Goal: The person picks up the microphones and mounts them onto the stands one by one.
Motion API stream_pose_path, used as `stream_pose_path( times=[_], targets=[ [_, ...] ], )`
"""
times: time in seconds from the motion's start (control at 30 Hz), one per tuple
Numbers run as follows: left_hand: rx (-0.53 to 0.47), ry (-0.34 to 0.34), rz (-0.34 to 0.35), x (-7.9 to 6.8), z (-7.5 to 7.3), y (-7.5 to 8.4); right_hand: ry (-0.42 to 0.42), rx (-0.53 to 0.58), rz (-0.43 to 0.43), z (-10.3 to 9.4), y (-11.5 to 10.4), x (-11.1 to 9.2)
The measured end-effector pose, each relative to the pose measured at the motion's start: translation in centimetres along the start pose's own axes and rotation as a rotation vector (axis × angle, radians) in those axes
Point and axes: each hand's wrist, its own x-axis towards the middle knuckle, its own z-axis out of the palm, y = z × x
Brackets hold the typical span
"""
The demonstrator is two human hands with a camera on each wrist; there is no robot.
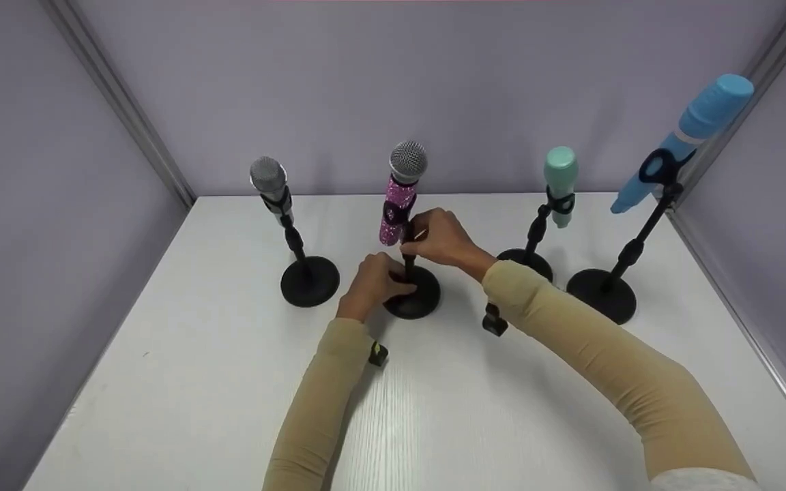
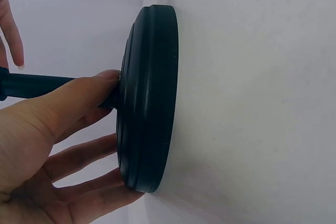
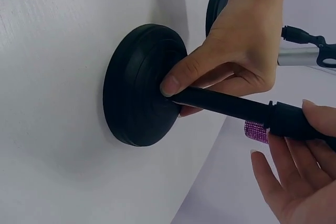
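Note:
A microphone (image 1: 400, 196) with a glittery pink body and silver mesh head sits in the clip of a black stand. Its round black base (image 1: 426, 300) rests on the white table. Low on this stand, my left hand (image 1: 374, 283) pinches the foot of the pole (image 3: 226, 103) between thumb and fingers, its other fingers along the base, as the left wrist view shows. Higher up, just under the pink body, my right hand (image 1: 442, 237) holds the pole's thick black collar (image 3: 292, 121) between thumb and fingertips.
To the left stands a silver microphone (image 1: 269, 179) on a black stand. At right are a mint-green microphone (image 1: 561, 170) and a long blue one (image 1: 714, 109), each on its own stand. Lilac panels (image 1: 338, 82) border the white table (image 1: 215, 382) at the back and sides.

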Motion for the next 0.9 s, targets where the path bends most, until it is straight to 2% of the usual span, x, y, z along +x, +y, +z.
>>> stream_pose_path(
  times=[0.2, 0.43, 0.53, 0.77, 0.9],
  targets=[
    [-0.005, -0.005, 0.016, -0.2, 0.0, 0.0, -0.047, 0.026, -0.027, -0.1, 0.1, 0.0],
    [0.002, -0.009, 0.001, -0.2, -0.1, 0.1, -0.086, 0.053, -0.023, 0.0, 0.3, 0.1],
    [0.006, -0.010, -0.010, -0.1, 0.0, 0.1, -0.053, 0.046, -0.012, 0.2, 0.3, 0.0],
    [0.002, -0.002, -0.014, -0.2, 0.0, 0.1, 0.090, 0.019, 0.039, 0.9, 0.3, -0.4],
    [0.002, -0.004, -0.010, -0.2, 0.0, 0.2, 0.112, 0.002, 0.032, 0.8, 0.1, -0.4]
  ],
)
